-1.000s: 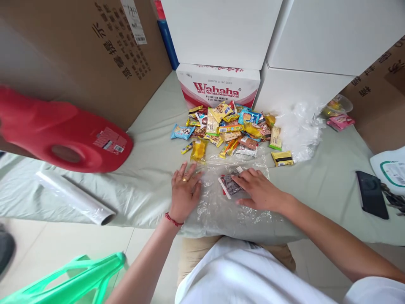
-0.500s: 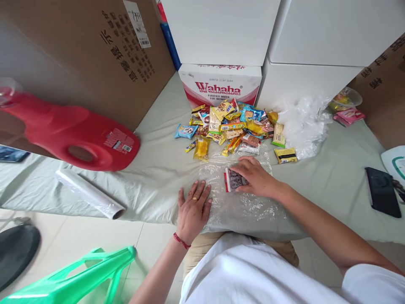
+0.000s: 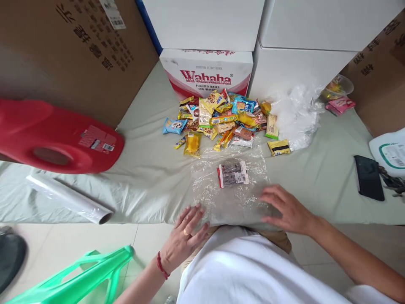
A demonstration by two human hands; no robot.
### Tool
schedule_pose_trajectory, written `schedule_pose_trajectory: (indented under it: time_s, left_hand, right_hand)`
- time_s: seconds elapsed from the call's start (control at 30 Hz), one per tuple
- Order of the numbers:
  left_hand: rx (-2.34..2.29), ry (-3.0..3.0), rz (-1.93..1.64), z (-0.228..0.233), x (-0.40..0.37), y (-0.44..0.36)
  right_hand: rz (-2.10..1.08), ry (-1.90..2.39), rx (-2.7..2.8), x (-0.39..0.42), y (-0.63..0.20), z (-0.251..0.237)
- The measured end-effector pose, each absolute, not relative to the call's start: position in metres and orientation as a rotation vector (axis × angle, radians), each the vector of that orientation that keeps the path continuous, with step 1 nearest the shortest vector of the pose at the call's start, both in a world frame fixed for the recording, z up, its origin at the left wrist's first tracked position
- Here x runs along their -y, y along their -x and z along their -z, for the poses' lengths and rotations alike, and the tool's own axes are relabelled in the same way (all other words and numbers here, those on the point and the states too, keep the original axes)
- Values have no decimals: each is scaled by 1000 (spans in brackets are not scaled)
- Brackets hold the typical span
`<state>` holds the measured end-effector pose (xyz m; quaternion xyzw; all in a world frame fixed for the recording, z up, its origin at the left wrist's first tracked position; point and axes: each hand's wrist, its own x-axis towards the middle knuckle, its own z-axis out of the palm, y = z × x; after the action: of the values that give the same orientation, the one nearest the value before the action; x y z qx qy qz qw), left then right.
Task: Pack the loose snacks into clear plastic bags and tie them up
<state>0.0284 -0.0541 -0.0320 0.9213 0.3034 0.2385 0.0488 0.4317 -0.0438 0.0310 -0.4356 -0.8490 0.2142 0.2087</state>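
Note:
A small snack packet, dark with a white and red edge, lies flat on a clear sheet of plastic film. My left hand is at the film's near left corner, fingers stretched out, holding nothing. Over the film's right edge is my right hand, its fingers apart and empty, a short way from the packet. Just beyond the film sits a pile of wrapped snacks in yellow, blue and brown wrappers. One yellow and black packet lies apart at the pile's right.
A Wahaha water carton stands behind the pile, beside crumpled clear plastic. To the left are a red jug and a roll of film. A phone lies at right. A green stool is on the floor.
My right hand has let go of the dark packet, leaving it on the film, and moved back toward the right. My left hand has shifted nearer to me. The view has shifted slightly.

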Motion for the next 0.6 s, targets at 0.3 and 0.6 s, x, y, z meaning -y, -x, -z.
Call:
schedule_pose_trajectory:
  time_s: [0.3,0.6]
  left_hand:
    - [-993,-2482,-627,7,28,-28]
    - [-1139,-2243,-423,-37,-24,-30]
  right_hand:
    - [-686,1243,2199,65,-444,14]
    - [-953,1249,2338,-12,-456,-58]
